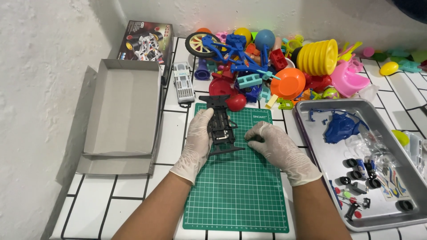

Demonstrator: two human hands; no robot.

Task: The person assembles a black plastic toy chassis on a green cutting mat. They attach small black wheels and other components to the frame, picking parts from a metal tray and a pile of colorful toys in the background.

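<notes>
Black toy car chassis [221,126] flat on the upper part of a green cutting mat [235,186], lengthwise toward the toy pile, front end reaching past the mat's far edge. Left hand [199,140] in a white glove alongside the chassis's left flank, fingers extended and pressed against it, steadying rather than clenching. Right hand [275,144], likewise gloved, resting on the mat just right of the chassis, fingers curled inward, fingertips near its rear bar (whether pinching a small part, impossible to tell). Mat centred on a white tiled tabletop [95,202]. To the left, an opened grey cardboard box [122,111], with a printed box lid [147,41] showing a model car behind it. To the right, a metal tray [320,153] carrying a blue car body shell [340,126], small black wheels [356,175], a sticker sheet and loose plastic bags. Along the wall, a heap of colourful plastic toys [267,58], a blue bicycle and stacked yellow cups [318,57] among them.
</notes>
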